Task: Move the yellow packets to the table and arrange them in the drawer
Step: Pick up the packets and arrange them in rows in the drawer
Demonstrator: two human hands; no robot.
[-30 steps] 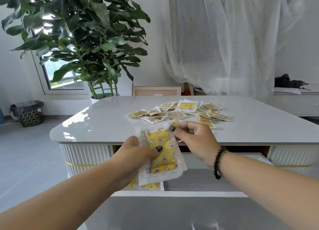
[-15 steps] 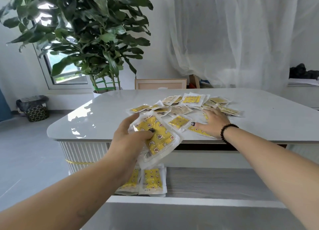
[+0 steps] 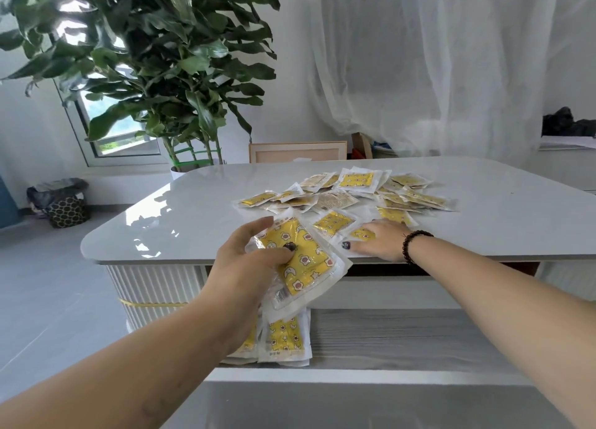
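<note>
From the head view, taking the table [image 3: 200, 222] as the landmark: the left hand [image 3: 248, 261] hangs just in front of its near edge, thumb on top and fingers curled underneath, gripping a small stack of packets [image 3: 300, 264] tilted with the yellow printed face up; the stack reaches partly over the table edge and partly over the open drawer [image 3: 403, 335] below it. The right hand [image 3: 377, 238] lies palm down on the table top close to the near edge, fingers spread and fairly straight, pressing on one packet [image 3: 362, 234] that shows between them; whether it has any grip on that packet cannot be told, as it looks flat rather than pinched. A dark bead bracelet [image 3: 414, 245] sits on that wrist. Beyond the right hand, toward the middle of the table, a loose pile [image 3: 361, 193] of more packets is scattered, overlapping, some face up in yellow and some showing a pale back. Under the table's near edge the drawer stands pulled out, and at its left end two short stacks [image 3: 285, 338] lie side by side, partly hidden by the left forearm. Behind the table's far left corner stands a leafy plant [image 3: 167, 61], and a white curtain [image 3: 435, 67] hangs behind the far right side
</note>
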